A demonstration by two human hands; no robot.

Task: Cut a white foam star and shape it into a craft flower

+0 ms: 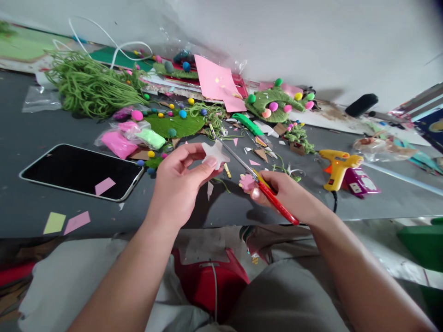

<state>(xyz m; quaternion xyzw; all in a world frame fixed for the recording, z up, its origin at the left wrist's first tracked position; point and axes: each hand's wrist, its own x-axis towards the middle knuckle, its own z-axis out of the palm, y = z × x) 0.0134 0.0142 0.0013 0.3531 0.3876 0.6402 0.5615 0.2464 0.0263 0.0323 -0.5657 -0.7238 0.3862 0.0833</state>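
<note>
Between the thumb and fingers of my left hand [183, 177] is a small white star-shaped piece [215, 154]. My right hand [280, 191] is closed on scissors [278, 203] with red and yellow handles, whose long metal blades point up and left, their tips near the star's upper right edge. Just left of my right thumb is a pink flower-shaped piece [247, 183] with pale yellow edges; whether my fingers touch it, I cannot tell. Paper scraps [260, 154] lie on the grey table beyond my hands.
At left lies a black-screened phone [83, 173], with green yarn [93, 85] behind it. A yellow glue gun [338, 167] stands at right beside a purple box [362, 181]. Behind are a green cutter [249, 123], pink paper [219, 80] and felt pieces with pompoms [273, 103].
</note>
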